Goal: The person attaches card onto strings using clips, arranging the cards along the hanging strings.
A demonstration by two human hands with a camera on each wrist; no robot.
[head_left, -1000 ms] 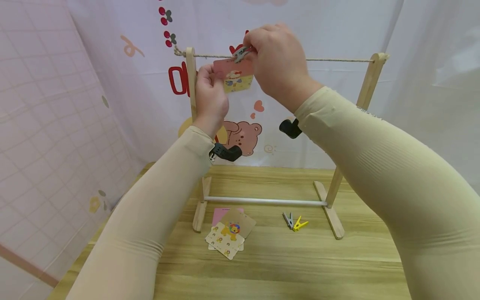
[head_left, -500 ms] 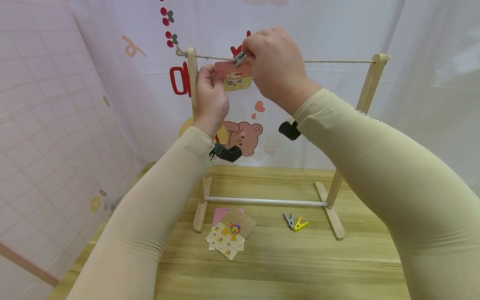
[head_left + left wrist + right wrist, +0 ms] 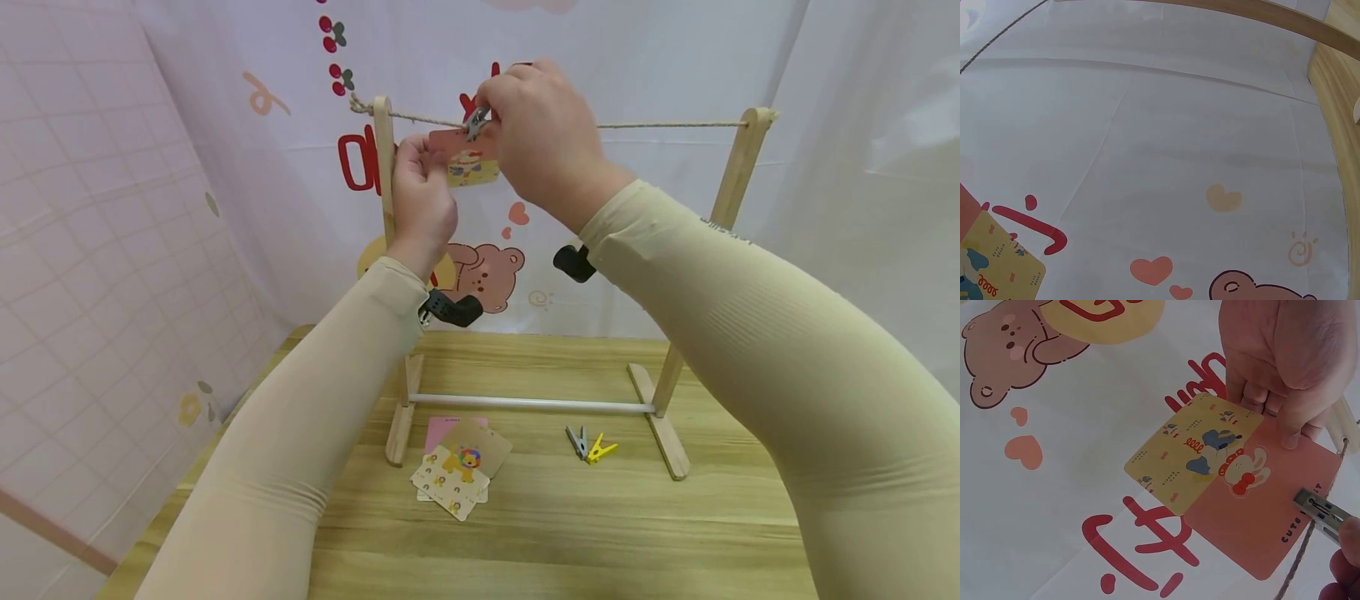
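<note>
Head view: card (image 3: 468, 157) top edge at string (image 3: 660, 124), R hand (image 3: 543, 133) w/ clip (image 3: 475, 123).

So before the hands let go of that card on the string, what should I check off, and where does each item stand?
1. Left hand holds the card by its edge: ok, fingers grip it in the right wrist view.
2. Right hand pinches the grey clip: ok.
3. Clip sits at the card's top edge, where it meets the string: ok.
4. Clip jaws closed over both card and string: cannot tell, the bite is hidden.
5. String runs taut between the rack's posts: ok.
6. Spare clips and cards lie on the table: ok.
</note>
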